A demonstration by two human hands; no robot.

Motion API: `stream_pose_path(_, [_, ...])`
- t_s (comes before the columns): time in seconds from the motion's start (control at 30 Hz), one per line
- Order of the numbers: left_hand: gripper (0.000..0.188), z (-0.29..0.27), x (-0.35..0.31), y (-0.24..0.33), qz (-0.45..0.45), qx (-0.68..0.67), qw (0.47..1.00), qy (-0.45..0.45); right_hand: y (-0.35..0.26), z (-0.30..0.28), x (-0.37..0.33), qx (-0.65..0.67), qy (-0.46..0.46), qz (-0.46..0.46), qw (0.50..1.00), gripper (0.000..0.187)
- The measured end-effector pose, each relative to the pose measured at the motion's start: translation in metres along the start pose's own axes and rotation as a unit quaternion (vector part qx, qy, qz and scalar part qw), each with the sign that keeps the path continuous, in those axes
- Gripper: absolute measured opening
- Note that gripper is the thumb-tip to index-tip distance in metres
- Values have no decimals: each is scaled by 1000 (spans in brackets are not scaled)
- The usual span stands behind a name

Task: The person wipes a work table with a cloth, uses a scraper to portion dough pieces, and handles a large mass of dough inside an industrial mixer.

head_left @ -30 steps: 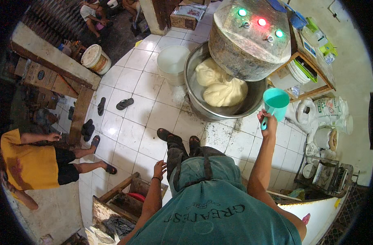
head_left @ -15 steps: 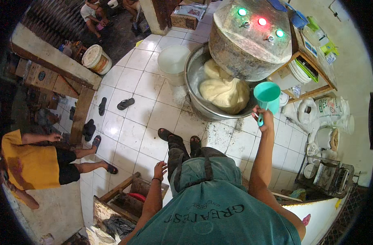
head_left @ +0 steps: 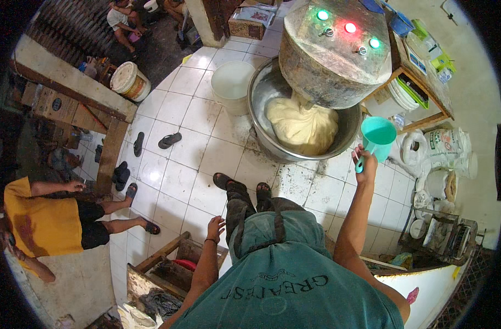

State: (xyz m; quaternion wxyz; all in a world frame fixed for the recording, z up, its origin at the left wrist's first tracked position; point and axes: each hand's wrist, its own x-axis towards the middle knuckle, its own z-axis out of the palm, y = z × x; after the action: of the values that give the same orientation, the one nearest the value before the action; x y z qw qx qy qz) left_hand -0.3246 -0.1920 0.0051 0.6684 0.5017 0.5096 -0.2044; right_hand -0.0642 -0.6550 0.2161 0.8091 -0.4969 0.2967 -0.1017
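Note:
My right hand is closed round the handle of a teal plastic jug, held just right of the mixer bowl's rim. What the jug holds, if anything, I cannot make out. A large mass of pale dough sits in the steel mixer bowl, under the worn metal mixer head with its lit green and red lamps. My left hand hangs at my side near a wooden frame, fingers loosely stretched, holding nothing.
A whitish tub stands left of the bowl. Loose sandals lie on the tiled floor. A person in a yellow shirt is at the left. A wooden cabinet and white sacks line the right wall.
My right hand has carried the jug to the right, away from over the bowl's edge. In the bowl the dough has turned and changed shape. My left hand stays put.

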Motion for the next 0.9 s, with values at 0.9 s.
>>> stream_pose_path(0.9, [30,8,-7,-3,-8,-5,1000,13,4,9,-3,-26,20,-5,999,35])
